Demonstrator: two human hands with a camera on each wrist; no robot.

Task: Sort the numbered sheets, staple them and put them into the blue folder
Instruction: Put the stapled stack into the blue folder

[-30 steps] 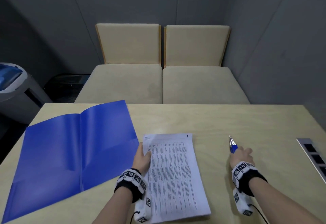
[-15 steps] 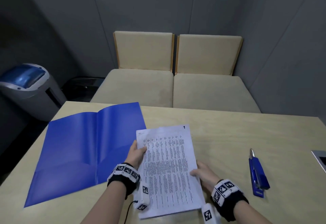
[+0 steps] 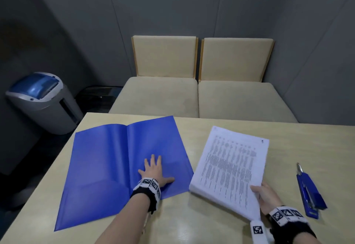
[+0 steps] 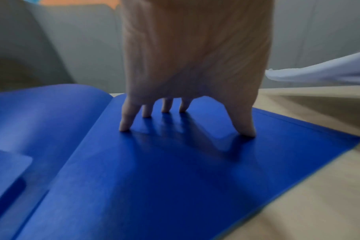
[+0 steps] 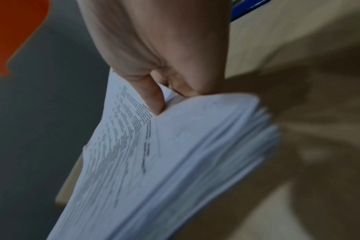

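Observation:
The blue folder (image 3: 107, 166) lies spread open on the wooden table (image 3: 211, 224), left of centre. My left hand (image 3: 153, 172) rests flat on its right half with straight, spread fingers (image 4: 124, 123) pressing down on the folder (image 4: 154, 178). The stack of printed sheets (image 3: 230, 166) is lifted and tilted to the folder's right. My right hand (image 3: 263, 195) pinches the stack's near right corner, thumb on top; the wrist view shows the thumb (image 5: 152, 97) on the sheets (image 5: 175, 162). The blue stapler (image 3: 309, 195) lies on the table at the far right.
Two beige cushioned seats (image 3: 199, 97) stand behind the table's far edge. A grey bin with a blue lid (image 3: 42, 101) is on the floor at the left. Grey walls close the room.
My left hand left the sheets and moved onto the folder's right half. My right hand has lifted the stack and swung it rightward, off the table.

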